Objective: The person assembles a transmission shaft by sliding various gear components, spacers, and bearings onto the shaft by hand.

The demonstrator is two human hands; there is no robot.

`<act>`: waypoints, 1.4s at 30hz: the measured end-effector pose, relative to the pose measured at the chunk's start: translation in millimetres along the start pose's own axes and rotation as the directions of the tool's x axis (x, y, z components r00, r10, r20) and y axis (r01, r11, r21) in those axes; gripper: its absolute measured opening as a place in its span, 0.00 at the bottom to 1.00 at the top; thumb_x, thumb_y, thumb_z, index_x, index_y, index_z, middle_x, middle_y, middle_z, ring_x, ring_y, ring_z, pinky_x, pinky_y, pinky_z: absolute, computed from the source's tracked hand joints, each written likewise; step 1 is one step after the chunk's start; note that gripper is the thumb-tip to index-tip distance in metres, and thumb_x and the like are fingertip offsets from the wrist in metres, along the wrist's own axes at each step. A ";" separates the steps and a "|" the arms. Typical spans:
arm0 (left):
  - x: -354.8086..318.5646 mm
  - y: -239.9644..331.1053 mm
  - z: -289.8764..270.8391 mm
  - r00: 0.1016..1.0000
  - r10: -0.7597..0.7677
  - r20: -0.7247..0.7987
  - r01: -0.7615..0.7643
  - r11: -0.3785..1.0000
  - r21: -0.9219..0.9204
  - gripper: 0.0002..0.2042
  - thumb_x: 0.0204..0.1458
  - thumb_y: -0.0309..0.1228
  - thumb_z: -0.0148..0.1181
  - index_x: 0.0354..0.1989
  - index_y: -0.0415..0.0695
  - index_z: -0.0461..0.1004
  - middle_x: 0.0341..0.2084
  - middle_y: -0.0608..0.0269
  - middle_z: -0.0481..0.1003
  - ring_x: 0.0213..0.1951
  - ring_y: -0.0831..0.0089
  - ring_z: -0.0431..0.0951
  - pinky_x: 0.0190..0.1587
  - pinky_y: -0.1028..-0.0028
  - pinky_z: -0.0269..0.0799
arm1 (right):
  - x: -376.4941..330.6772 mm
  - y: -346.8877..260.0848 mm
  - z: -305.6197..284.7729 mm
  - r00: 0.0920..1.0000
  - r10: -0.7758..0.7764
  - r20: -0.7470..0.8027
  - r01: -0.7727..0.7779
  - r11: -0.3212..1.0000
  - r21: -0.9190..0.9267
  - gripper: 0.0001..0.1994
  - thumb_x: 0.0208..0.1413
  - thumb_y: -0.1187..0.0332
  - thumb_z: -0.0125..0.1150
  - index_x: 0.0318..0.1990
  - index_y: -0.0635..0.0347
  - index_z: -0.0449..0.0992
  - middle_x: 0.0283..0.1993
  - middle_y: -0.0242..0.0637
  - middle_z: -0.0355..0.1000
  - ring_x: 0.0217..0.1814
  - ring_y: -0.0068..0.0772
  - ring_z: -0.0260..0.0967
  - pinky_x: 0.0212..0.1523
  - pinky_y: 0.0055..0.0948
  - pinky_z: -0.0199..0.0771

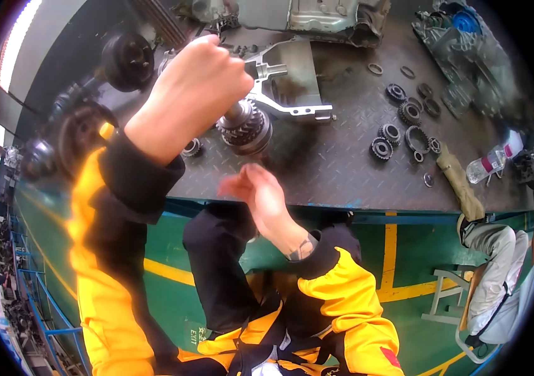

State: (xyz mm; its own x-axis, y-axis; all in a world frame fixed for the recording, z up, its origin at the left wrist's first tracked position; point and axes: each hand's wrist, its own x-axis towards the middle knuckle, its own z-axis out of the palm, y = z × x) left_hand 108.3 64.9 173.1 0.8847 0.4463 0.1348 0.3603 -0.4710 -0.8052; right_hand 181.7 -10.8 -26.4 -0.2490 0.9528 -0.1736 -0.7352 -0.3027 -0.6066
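My left hand is closed in a fist over the upper end of a gear shaft; the grip itself is hidden behind the fingers. Below the fist, the shaft carries a toothed helical gear and a wider ring. My right hand hovers by the table's near edge, just below the gears and apart from them. Its fingers are loosely extended and partly blurred, with nothing visible in them. Behind my left hand lies a silver metal bracket with long arms.
Several loose gears and rings lie on the steel table. Beyond are a metal housing and a dark drum. At right, a plastic bottle lies near another person's sleeved arm; that person sits on a chair.
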 end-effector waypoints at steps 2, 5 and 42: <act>-7.1 -2.1 -2.1 0.997 -0.007 0.072 0.006 1.000 0.005 0.05 0.35 0.27 0.65 0.13 0.52 0.77 0.15 0.67 0.76 0.25 0.71 0.79 0.35 0.75 0.67 | -13.0 -10.2 -6.2 0.996 0.058 0.073 -0.050 0.994 -0.100 0.10 0.67 0.65 0.42 0.35 0.59 0.64 0.28 0.40 0.72 0.33 0.33 0.70 0.39 0.31 0.71; -9.9 -1.7 1.4 1.000 -0.006 0.015 0.006 1.000 -0.016 0.05 0.36 0.28 0.65 0.13 0.53 0.76 0.15 0.68 0.76 0.24 0.72 0.78 0.36 0.75 0.67 | -29.7 -22.8 -1.2 0.751 -0.660 -0.025 0.574 0.672 -0.468 0.05 0.64 0.70 0.45 0.38 0.61 0.63 0.26 0.28 0.64 0.23 0.15 0.56 0.29 0.18 0.60; -6.1 130.5 85.6 0.747 -0.635 0.195 -0.195 -0.490 -0.849 0.28 0.60 0.34 0.57 0.65 0.37 0.56 0.55 0.60 0.67 0.56 0.73 0.67 0.59 0.73 0.60 | -15.3 -96.2 -13.9 0.484 -0.667 0.566 0.568 -0.253 -0.783 0.40 0.42 0.66 0.62 0.63 0.67 0.50 0.61 0.56 0.51 0.62 0.59 0.48 0.65 0.51 0.49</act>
State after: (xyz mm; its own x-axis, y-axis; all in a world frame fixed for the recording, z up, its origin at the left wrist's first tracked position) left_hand 124.5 65.8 17.8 0.3745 0.7812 0.4995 -0.0979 -0.5024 0.8591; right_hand 265.0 4.0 23.8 0.0130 0.6499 0.7599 0.5383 0.6359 -0.5530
